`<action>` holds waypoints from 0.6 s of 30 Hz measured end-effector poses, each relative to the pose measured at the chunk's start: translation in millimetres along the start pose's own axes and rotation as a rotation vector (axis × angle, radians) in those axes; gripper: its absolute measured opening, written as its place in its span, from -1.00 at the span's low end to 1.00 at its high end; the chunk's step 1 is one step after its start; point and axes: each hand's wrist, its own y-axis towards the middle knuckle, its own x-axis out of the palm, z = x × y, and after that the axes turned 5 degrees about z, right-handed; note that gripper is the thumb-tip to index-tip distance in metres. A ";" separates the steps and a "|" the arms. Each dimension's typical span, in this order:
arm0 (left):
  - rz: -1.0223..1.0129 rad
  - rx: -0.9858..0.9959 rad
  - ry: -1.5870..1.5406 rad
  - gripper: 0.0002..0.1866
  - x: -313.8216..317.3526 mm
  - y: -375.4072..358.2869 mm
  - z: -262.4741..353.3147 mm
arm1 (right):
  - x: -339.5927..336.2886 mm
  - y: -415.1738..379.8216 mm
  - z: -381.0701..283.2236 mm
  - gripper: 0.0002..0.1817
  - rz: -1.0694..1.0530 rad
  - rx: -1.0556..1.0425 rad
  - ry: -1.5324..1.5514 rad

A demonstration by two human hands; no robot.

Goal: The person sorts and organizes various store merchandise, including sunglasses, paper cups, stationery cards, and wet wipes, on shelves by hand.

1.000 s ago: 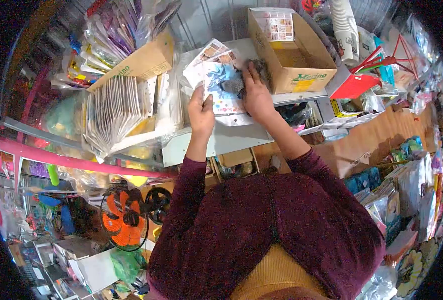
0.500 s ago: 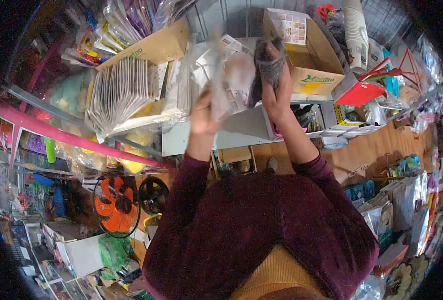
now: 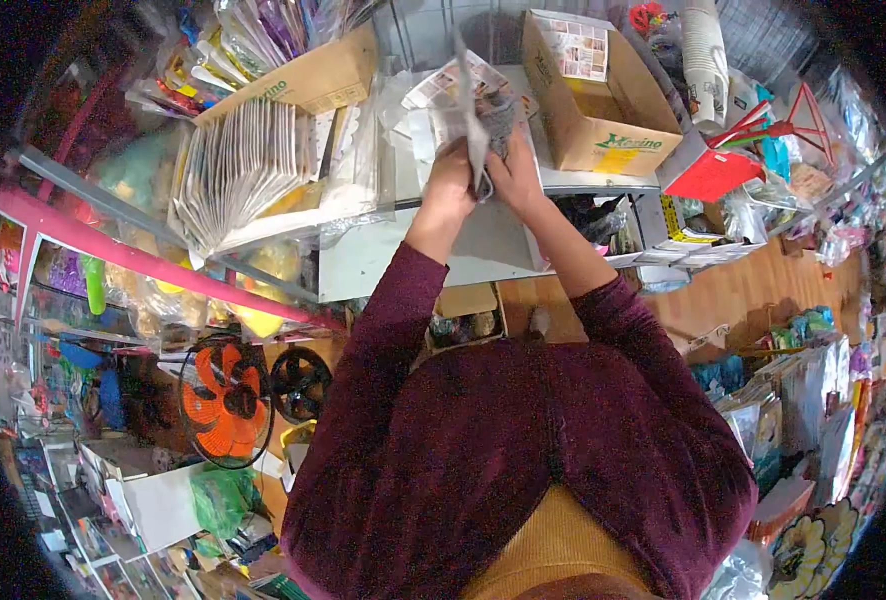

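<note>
My left hand point(image 3: 450, 180) is closed on a thin, pale flat packet point(image 3: 473, 125), seen nearly edge-on and standing upright. Close beside it, my right hand point(image 3: 518, 172) grips a bunched dark grey cloth-like item point(image 3: 501, 112); its exact kind is not clear. The cloth-like item meets or lies just behind the packet, which covers part of it. Both hands are over the front of a white counter point(image 3: 363, 268). Behind them lies a printed sheet with small pictures point(image 3: 428, 92).
An open cardboard box point(image 3: 628, 135) stands right of my hands. To the left, a carton point(image 3: 328, 75) stands behind a fanned row of white envelopes point(image 3: 248, 170). A red box point(image 3: 713, 175) and stacked paper cups point(image 3: 704, 70) are farther right. An orange fan point(image 3: 225, 400) stands lower left.
My hands have come together from apart. The right hand moved left with the grey cloth-like item, and the left hand moved slightly right with the packet, now turned more edge-on.
</note>
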 end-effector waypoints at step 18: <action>0.105 0.110 0.045 -0.70 19.4 -4.5 7.6 | -7.6 18.9 42.0 -0.61 0.144 0.213 0.379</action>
